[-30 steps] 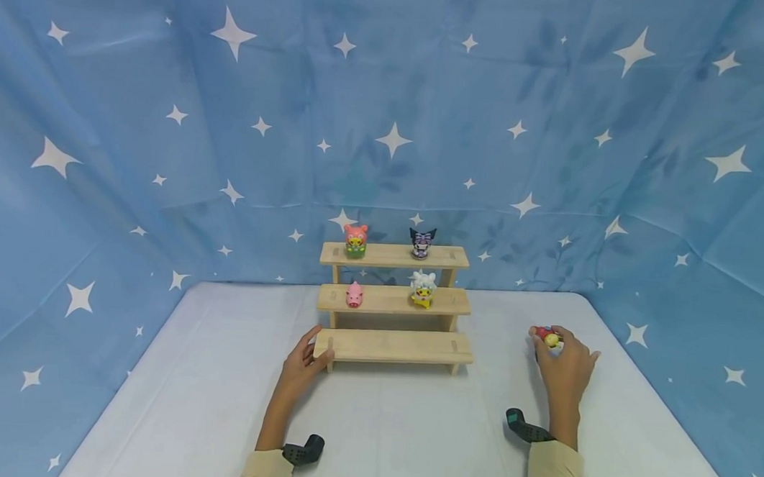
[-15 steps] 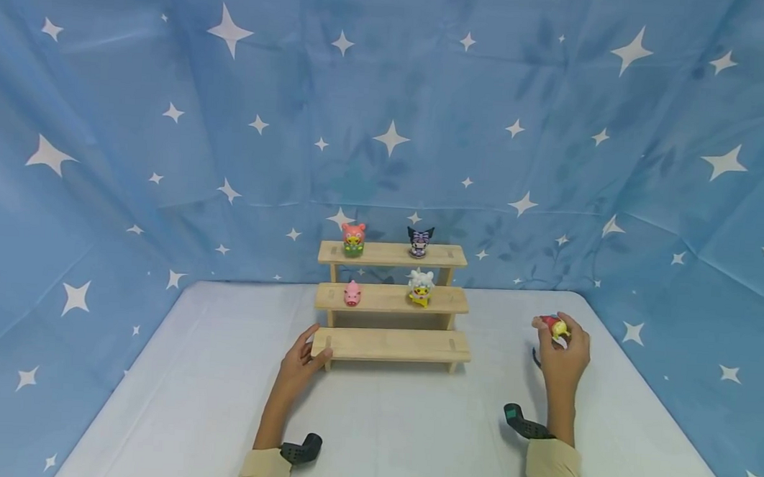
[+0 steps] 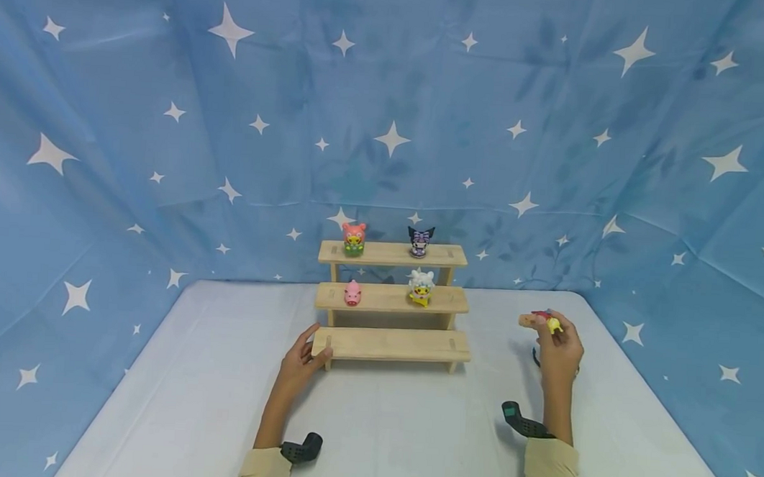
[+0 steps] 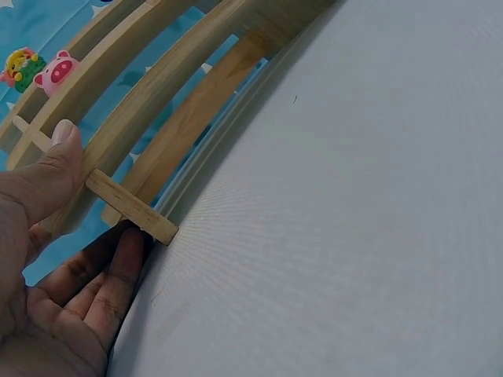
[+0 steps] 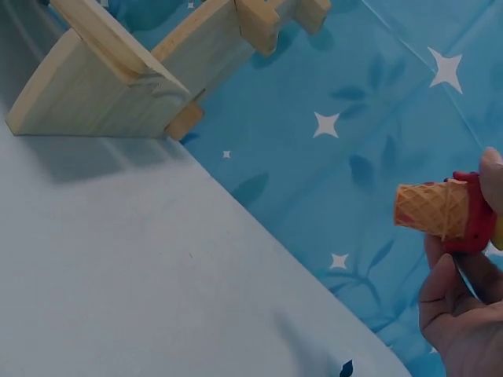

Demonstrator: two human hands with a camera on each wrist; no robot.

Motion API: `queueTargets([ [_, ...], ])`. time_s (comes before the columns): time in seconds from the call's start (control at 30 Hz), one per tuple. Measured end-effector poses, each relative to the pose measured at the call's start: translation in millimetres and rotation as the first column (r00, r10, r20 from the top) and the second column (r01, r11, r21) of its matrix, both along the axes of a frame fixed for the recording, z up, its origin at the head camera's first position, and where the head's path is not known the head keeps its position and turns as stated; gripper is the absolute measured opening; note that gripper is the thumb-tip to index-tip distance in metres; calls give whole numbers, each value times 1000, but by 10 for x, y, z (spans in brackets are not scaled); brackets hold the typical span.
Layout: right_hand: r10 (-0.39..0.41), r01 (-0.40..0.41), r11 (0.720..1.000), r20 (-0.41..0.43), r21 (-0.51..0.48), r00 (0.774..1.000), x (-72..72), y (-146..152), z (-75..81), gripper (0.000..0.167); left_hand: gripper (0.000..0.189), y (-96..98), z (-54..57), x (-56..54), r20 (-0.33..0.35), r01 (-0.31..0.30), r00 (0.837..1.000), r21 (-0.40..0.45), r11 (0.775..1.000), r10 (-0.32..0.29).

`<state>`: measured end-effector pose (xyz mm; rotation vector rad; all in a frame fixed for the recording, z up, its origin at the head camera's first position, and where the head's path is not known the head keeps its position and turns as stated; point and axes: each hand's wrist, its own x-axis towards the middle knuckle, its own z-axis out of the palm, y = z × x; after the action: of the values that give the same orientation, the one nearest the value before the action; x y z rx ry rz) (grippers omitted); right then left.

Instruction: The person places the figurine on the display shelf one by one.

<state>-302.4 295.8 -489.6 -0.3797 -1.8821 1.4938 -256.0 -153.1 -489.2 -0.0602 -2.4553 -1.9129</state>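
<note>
My left hand (image 3: 300, 362) grips the left end of the lowest step of a three-tier wooden display stand (image 3: 391, 345). Its thumb lies on the board, while the other fingers curl beside the leg in the left wrist view. Above the table at the right, my right hand (image 3: 560, 352) pinches a small ice-cream-cone figurine (image 5: 436, 210) with a waffle base, a red band and a yellow part. The figurine lies on its side in the fingers, cone end pointing left. Part of it is hidden by the thumb and fingers.
On the top tier stand a pink-and-green figurine (image 3: 354, 240) and a black-eared one (image 3: 419, 242). The middle tier bears a pink pig (image 3: 352, 293) and a white-and-yellow figurine (image 3: 421, 289). A small dark object (image 3: 536, 357) lies near my right hand, partly hidden.
My right hand has lifted the figurine off the right side of the table and shifted slightly left, turning its cone end leftward. The left hand keeps its grip on the stand.
</note>
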Motion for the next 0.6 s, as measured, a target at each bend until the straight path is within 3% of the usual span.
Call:
queueTargets([
  [0.2, 11, -10, 991, 8, -135, 1000, 1, -48, 31, 45, 64, -12, -88, -42, 4, 2, 1000, 11, 1000, -2],
  [0.33, 45, -35, 945, 21, -326, 999, -26, -75, 81, 50, 66, -28, -264, -141, -3, -12, 1000, 17, 1000, 12],
  [0.43, 75, -70, 869, -8, -491, 997, -41, -102, 116, 57, 67, -46, -377, -208, -2, -23, 1000, 11, 1000, 23],
  [0.6, 122, -185, 684, -139, -706, 983, -62, -125, 147, 61, 68, -61, -420, -230, -12, -23, 1000, 8, 1000, 23],
])
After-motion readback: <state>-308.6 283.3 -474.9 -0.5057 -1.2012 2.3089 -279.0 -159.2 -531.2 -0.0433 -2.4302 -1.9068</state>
